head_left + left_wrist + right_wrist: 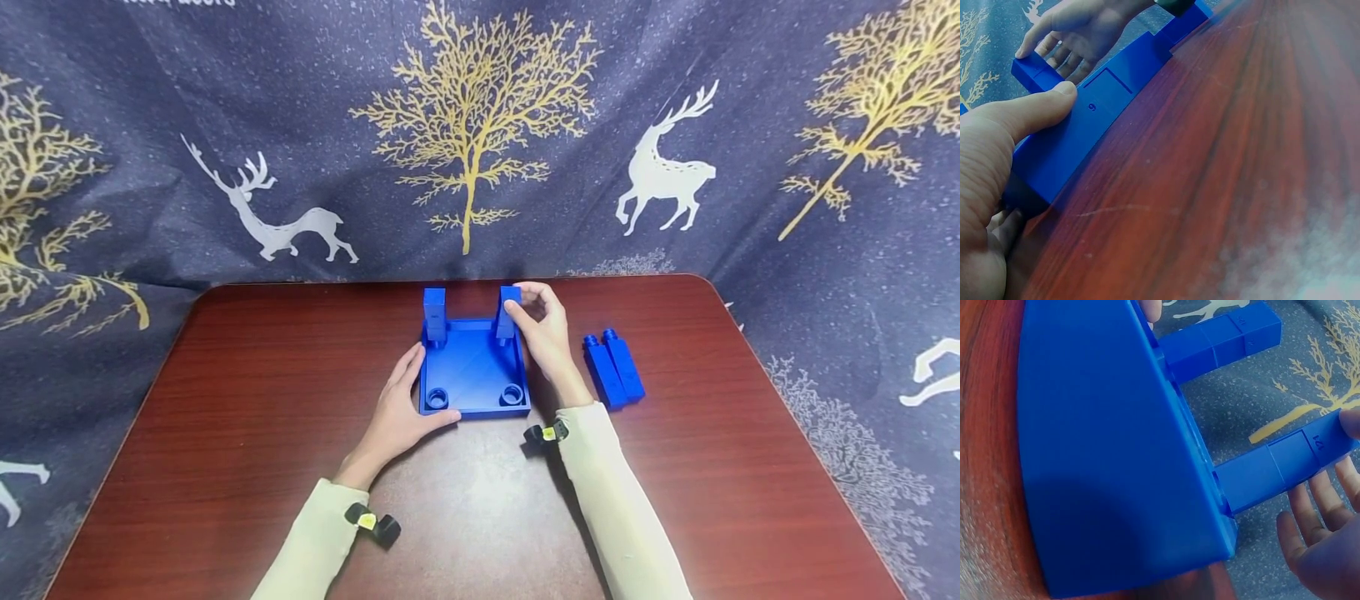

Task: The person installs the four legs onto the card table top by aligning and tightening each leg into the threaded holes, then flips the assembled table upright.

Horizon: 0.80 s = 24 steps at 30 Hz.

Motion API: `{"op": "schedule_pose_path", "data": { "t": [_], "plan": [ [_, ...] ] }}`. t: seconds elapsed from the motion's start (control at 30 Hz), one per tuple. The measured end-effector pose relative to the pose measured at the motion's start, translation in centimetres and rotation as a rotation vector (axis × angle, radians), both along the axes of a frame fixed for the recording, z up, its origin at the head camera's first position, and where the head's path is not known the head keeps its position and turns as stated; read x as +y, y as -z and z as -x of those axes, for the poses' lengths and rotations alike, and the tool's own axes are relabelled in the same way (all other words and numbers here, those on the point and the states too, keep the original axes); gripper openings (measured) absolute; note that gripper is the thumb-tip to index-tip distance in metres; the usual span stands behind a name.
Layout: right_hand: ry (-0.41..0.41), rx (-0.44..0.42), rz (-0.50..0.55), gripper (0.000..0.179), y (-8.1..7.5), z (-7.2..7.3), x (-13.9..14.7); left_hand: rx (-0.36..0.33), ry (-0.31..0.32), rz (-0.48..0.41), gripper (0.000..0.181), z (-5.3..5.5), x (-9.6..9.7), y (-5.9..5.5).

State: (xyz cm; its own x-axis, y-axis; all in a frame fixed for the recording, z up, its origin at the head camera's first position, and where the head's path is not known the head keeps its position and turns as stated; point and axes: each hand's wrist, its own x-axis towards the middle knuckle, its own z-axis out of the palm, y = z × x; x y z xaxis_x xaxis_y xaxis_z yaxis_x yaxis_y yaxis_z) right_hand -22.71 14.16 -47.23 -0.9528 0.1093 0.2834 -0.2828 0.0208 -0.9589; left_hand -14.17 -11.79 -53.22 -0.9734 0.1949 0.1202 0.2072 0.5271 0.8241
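Note:
A shallow blue square tray [480, 367] with a raised rim lies on the table, round sockets [437, 397] showing at its two near corners. Blue square posts stand upright at both far corners: the left post [435, 315] on its own, the right post [504, 327] pinched near its top by my right hand [549, 337], thumb on the near face. My left hand [397, 412] grips the tray's near left corner, with the thumb along the front wall and the fingers on the left side. In the right wrist view, the pinched post [1272, 465] bears small raised marks.
Two loose blue posts [602, 371] with round pegs at their ends lie side by side on the brown table [270, 400], right of my right forearm. Behind the far table edge hangs a dark blue cloth [540, 208] printed with trees and deer.

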Motion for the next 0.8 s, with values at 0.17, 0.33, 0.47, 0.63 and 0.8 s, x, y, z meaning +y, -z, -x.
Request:
{"op": "schedule_pose_path", "data": {
  "t": [0.17, 0.33, 0.47, 0.63, 0.8],
  "plan": [
    [0.006, -0.005, -0.005, 0.03, 0.0, 0.0, 0.0, 0.003, 0.002, -0.002, 0.125, 0.0, 0.0, 0.0],
    [0.001, -0.007, -0.016, 0.031, -0.2, 0.0, 0.0, 0.0, 0.0, -0.001, 0.125, 0.0, 0.0, -0.1],
    [-0.002, -0.008, -0.032, 0.034, -0.4, 0.0, 0.0, -0.003, -0.004, -0.002, 0.125, -0.1, -0.1, -0.1],
    [-0.012, 0.006, -0.042, 0.039, -1.0, -0.1, 0.1, -0.005, -0.01, -0.005, 0.126, -0.1, -0.1, -0.1],
    [0.022, 0.038, -0.048, 0.038, -1.8, -0.8, 0.7, 0.0, 0.0, -0.008, 0.125, 0.0, -0.1, 0.0]
  ]
}}
